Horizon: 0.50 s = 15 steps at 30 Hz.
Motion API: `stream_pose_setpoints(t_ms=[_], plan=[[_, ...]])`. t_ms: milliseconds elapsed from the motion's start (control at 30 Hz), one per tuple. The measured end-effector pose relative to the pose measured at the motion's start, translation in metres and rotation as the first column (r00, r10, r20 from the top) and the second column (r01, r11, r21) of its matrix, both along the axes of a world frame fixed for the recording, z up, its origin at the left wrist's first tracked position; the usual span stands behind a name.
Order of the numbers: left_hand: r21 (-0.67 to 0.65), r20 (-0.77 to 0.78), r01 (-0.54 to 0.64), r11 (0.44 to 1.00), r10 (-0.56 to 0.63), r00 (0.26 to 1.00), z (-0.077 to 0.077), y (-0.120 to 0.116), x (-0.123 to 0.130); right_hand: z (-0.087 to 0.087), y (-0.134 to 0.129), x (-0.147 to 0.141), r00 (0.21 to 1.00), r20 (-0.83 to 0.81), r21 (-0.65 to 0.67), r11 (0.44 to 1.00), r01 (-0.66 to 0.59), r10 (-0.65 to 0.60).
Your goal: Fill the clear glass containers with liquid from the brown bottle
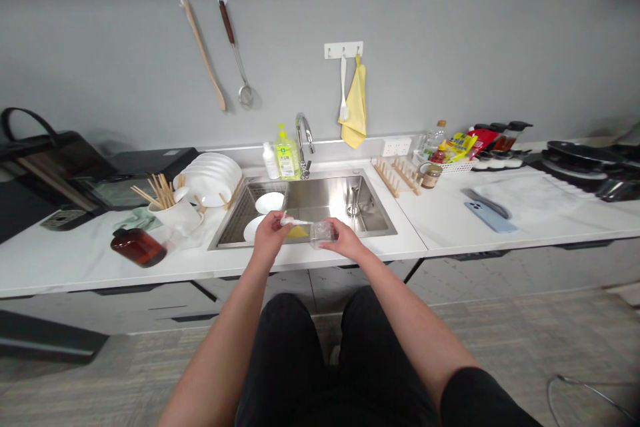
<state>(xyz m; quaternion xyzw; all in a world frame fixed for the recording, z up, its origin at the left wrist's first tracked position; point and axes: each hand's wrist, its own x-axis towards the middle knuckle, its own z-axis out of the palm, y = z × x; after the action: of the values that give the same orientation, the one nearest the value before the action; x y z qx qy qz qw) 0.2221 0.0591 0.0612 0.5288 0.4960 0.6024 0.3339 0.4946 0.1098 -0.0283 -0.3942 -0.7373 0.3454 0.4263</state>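
Over the front edge of the steel sink (385,231), my left hand (270,235) pinches a slim white stick-like piece (299,221) whose kind I cannot make out. It points right, its tip close to a clear container (323,233). My right hand (343,239) is closed around the right side of that container. Whether the white tip touches it, I cannot tell. A yellow piece (298,231), perhaps a cloth or sponge, shows below the white piece. White bowls (270,203) lie in the rack at the sink's left, partly behind my left hand.
Behind the sink stand a faucet (303,147) and a yellow-green soap bottle (287,159). Left are stacked white plates (215,177), a chopstick holder (177,213) and a brown bottle (139,247). Right are a wooden rack (399,177), a jar (431,177) and a phone (490,217).
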Motion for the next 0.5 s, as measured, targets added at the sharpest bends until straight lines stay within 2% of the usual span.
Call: stream_pose_setpoints(t_ms=[100, 200, 333, 500], plan=[[0.020, 0.281, -0.132, 0.991, 0.121, 0.952, -0.014, -0.016, -0.029, 0.002, 0.000, 0.001, 1.000, -0.009, -0.026, 1.000, 0.011, -0.011], [-0.006, 0.391, -0.236, 0.972, 0.220, 0.894, -0.026, -0.033, -0.077, 0.005, -0.001, 0.001, 1.000, -0.013, -0.048, 0.999, 0.009, -0.010], [-0.022, 0.308, -0.389, 0.921, 0.376, 0.874, -0.038, -0.049, -0.148, 0.009, -0.002, 0.000, 1.000, -0.010, -0.054, 0.999, 0.006, -0.007], [-0.042, 0.125, -0.599, 0.800, 0.599, 0.791, -0.050, -0.052, -0.215, 0.011, -0.002, 0.000, 1.000, 0.002, -0.037, 0.999, 0.010, -0.010]])
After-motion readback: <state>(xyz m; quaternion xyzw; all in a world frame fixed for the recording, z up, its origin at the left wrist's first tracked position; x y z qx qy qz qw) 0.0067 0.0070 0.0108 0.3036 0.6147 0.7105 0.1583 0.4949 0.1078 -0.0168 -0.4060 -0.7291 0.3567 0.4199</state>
